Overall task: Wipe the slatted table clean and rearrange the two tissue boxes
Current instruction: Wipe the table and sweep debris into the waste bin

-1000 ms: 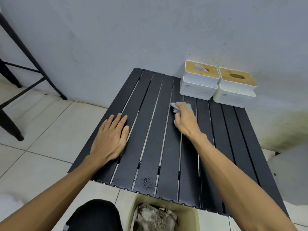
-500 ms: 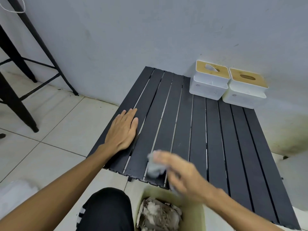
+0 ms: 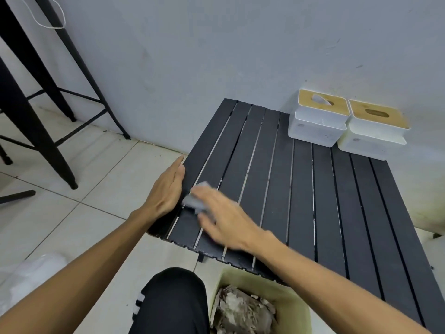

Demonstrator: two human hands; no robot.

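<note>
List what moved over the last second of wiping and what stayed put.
The right hand swept the tissue from beside the tissue boxes to the near left corner. The left hand slid to the table edge. The boxes stayed against the wall.

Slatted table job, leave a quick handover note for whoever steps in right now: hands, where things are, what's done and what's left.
Left hand: open, flat against the near-left edge of the slatted table, holding nothing.
Right hand: fingers pressing a grey wipe onto the near-left slats; blurred with motion.
Two tissue boxes: side by side, touching, at the far-right corner by the wall.
Bin with crumpled waste sits at the near edge.
Done: cannot tell which slats are clean.
Left: finish wiping, including under the boxes, then rearrange both boxes.
</note>
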